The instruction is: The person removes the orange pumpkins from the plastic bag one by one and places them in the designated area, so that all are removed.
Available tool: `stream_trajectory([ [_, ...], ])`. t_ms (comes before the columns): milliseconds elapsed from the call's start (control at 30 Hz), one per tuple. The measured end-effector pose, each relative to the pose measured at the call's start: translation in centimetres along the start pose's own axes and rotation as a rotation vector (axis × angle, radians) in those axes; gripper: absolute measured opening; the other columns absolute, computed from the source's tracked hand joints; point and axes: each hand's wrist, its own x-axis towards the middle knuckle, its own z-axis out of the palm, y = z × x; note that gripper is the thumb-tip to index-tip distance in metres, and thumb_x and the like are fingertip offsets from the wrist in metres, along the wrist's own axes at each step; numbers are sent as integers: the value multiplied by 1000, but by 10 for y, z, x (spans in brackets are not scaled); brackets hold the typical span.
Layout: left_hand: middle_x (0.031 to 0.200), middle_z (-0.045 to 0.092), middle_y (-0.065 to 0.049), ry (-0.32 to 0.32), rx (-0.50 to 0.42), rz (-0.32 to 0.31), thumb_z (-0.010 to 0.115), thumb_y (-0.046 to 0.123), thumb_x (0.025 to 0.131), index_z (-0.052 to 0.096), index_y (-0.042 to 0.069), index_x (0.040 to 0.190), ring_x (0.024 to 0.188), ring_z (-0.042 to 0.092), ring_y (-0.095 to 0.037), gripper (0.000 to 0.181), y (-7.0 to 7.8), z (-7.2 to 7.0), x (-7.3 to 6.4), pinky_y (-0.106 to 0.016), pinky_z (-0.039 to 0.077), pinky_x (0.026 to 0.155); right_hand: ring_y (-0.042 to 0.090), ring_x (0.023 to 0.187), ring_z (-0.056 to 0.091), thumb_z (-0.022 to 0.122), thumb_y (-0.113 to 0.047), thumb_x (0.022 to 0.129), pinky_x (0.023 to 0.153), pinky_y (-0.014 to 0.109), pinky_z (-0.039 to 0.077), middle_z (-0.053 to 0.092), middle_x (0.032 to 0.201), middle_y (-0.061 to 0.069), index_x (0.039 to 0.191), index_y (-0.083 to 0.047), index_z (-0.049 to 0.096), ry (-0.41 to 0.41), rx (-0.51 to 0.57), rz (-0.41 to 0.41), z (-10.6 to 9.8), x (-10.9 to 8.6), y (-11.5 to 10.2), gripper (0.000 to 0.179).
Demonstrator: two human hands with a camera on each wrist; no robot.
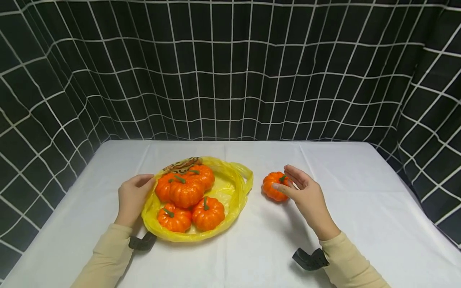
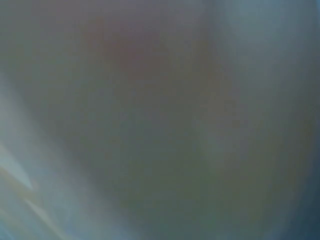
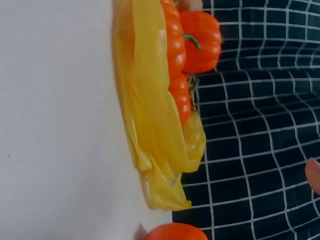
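Observation:
A yellow plastic bag (image 1: 235, 188) lies spread open on the table, with several small orange pumpkins (image 1: 186, 191) inside. At its left rim is my left hand (image 1: 134, 197), thumb and fingertips together pinching the edge. The left wrist view is only a blur. To the right of the bag, one more pumpkin (image 1: 275, 186) with a green stem sits on the cloth. My right hand (image 1: 309, 196) is beside it, thumb and fingers spread apart around its right side. In the right wrist view this pumpkin (image 3: 176, 233) shows at the bottom edge, and the bag (image 3: 150, 115) stands beyond it.
White cloth (image 1: 259, 248) covers the table. Black fabric with a white grid (image 1: 248, 80) hangs behind and along both sides. A dark wrist camera mount sits on each sleeve, the left one (image 1: 143, 241) close to the bag's near edge.

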Motion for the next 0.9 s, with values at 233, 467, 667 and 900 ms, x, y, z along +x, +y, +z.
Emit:
stream_trajectory([
  [233,123,68,-24,-3,-21,-14,62,21,97,68,-1,121,119,61,-34,33,-1,2,1,-45,50,103,22,147,37,77,-18,86,114,24,37,40,158,10,153,-4,34,-47,11,1,8,-3,1,80],
  [467,124,68,-23,-4,-19,-25,62,23,97,68,0,121,121,61,-34,33,1,2,1,-45,51,103,22,145,41,81,-16,82,105,14,41,42,156,9,151,-5,37,-102,59,3,25,-8,4,83],
  [667,124,67,-23,-8,-17,-24,61,23,98,68,0,121,121,60,-34,33,6,0,2,-45,50,104,25,144,43,81,-16,82,110,26,42,44,154,9,149,-5,41,-154,68,-4,40,-8,4,79],
  [900,123,68,-23,-14,-6,-27,61,23,98,68,0,120,121,60,-34,33,3,2,0,-45,49,105,29,147,37,82,-11,81,118,36,34,41,156,15,148,0,41,-218,22,-44,57,-11,-1,79],
])
